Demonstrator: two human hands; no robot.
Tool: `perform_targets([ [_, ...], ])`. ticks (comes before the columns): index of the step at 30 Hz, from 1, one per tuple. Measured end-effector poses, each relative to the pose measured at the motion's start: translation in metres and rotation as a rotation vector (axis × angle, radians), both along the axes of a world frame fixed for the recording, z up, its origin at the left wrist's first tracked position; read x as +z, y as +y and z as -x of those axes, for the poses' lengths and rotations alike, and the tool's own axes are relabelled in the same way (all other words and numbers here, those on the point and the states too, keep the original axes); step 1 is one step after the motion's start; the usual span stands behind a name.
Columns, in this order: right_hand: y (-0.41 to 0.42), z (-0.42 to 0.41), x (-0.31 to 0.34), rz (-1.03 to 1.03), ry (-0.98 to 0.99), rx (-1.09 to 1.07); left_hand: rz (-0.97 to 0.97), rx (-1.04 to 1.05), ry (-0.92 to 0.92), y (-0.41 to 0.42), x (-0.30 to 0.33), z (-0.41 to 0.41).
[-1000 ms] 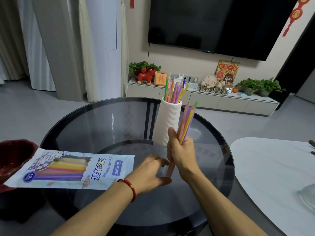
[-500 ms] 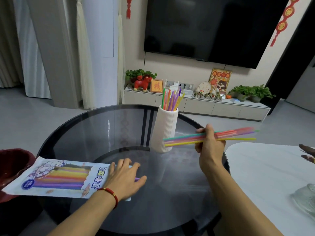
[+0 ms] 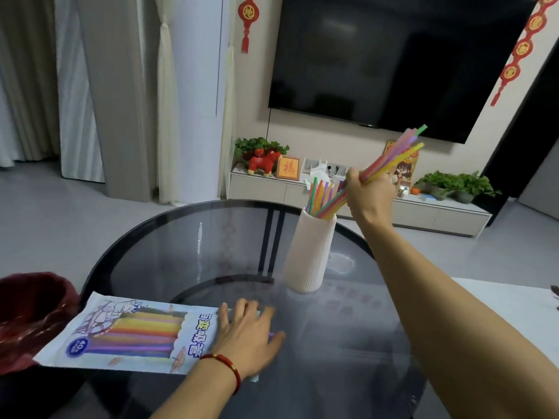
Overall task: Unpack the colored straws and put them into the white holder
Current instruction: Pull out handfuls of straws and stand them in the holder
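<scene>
A white ribbed holder (image 3: pixel 310 255) stands on the round dark glass table (image 3: pixel 187 252), with several colored straws (image 3: pixel 319 193) upright in it. My right hand (image 3: pixel 367 193) grips a bundle of colored straws (image 3: pixel 396 155) tilted up to the right, lower ends dipping into the holder's mouth. The straw package (image 3: pixel 130 334) lies flat at the table's left front, more straws showing through it. My left hand (image 3: pixel 245 337) rests flat, fingers spread, on the package's right end.
A dark red bin (image 3: pixel 27 316) sits at the table's left edge. A white table (image 3: pixel 508 309) stands to the right. Behind are a TV, a low white cabinet (image 3: pixel 393 207) with plants and ornaments, and curtains.
My right hand rose and swung the straw bundle from level to tilted, bringing its lower ends into the holder. My left hand went from beside the right hand to the package and stays there.
</scene>
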State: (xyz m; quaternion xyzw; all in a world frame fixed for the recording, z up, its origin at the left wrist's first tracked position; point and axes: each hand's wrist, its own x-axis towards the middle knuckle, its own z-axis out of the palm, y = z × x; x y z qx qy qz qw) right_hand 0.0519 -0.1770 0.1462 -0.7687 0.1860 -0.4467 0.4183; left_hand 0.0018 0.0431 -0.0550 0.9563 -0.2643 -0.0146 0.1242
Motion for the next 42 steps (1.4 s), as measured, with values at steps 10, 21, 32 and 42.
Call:
perform_targets([
  [10, 0.008, -0.010, 0.003, 0.173, 0.136, 0.059, -0.012, -0.027, 0.009, 0.007, 0.008, 0.001],
  [21, 0.012, 0.015, -0.005, 0.637, 0.233, 0.231, -0.261, -0.214, 0.194, 0.060, 0.013, -0.009],
  [32, 0.046, 0.105, -0.155, 0.276, 0.323, 0.433, -0.176, -0.252, -0.100, 0.054, 0.030, -0.006],
  [42, 0.067, 0.117, -0.197, 0.120, 0.378, 0.826, -0.335, -0.290, -0.498, 0.024, 0.053, 0.017],
])
